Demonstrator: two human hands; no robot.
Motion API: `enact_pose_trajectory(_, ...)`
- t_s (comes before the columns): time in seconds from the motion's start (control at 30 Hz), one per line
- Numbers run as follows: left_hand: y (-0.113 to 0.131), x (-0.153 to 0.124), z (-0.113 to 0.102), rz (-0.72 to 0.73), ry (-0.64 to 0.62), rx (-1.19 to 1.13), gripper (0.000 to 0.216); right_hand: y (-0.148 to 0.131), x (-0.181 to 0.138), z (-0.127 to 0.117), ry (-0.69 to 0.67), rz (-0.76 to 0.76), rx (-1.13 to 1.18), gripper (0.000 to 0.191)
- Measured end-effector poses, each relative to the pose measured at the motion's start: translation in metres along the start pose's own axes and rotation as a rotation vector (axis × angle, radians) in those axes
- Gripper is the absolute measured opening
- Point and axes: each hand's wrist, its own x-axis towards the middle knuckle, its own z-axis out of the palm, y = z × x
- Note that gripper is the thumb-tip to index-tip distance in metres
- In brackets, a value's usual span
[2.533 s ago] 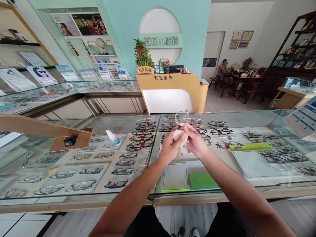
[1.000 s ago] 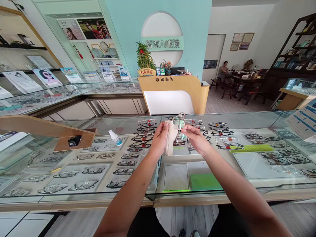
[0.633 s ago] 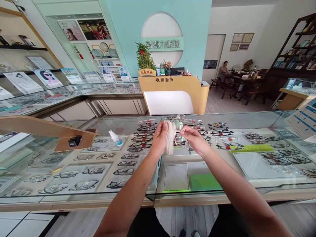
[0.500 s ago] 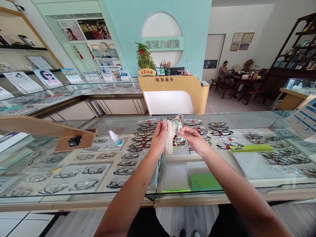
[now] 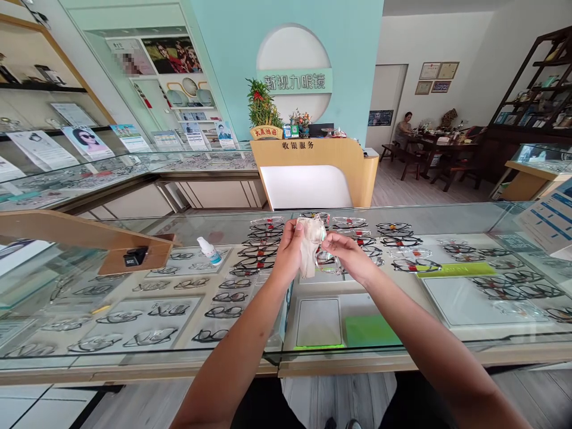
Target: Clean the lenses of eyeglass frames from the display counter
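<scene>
My left hand (image 5: 288, 250) is closed on a pale beige cloth (image 5: 309, 249) that hangs down from its fingers. My right hand (image 5: 349, 255) pinches a pair of clear-framed glasses (image 5: 327, 259), held against the cloth above the glass counter (image 5: 187, 229). The cloth covers one lens; the other lens and a temple show below my right fingers. Both hands meet over the middle of the showcase.
Rows of spectacle frames (image 5: 257, 247) lie inside the showcase, with a green tray (image 5: 370, 329) and a small spray bottle (image 5: 208, 250) on the glass. A wooden stand (image 5: 89, 235) sits left. A cashier desk (image 5: 315, 170) stands beyond; a person (image 5: 404, 128) sits at a far table.
The glasses have come down from upright above my hands to lower, with the cloth now folded over the upper lens. My hands stay in nearly the same spot.
</scene>
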Motion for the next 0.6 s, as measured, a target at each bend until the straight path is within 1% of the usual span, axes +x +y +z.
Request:
enact_pose_trajectory(0.23,0.018,0.002,0.001,-0.155,-0.189,-0.081,0.055,-0.012,0.0,-0.001,0.019,0.03,0.05,0.042)
enact_pose_trajectory(0.33,0.02,0.004,-0.003,-0.22,-0.258,-0.098,0.057,-0.015,-0.001,-0.001,0.014,0.048,0.074,0.041)
enact_pose_trajectory(0.43,0.017,0.005,-0.004,-0.247,-0.316,-0.088,0.054,-0.013,-0.001,-0.001,-0.006,0.064,0.089,0.04)
enact_pose_trajectory(0.5,0.015,0.004,-0.003,-0.242,-0.323,-0.068,0.054,-0.01,0.0,-0.002,-0.025,0.085,0.091,0.041)
enact_pose_trajectory(0.6,0.013,0.0,0.002,-0.193,-0.268,-0.031,0.051,-0.006,0.001,-0.003,-0.054,0.125,0.079,0.045)
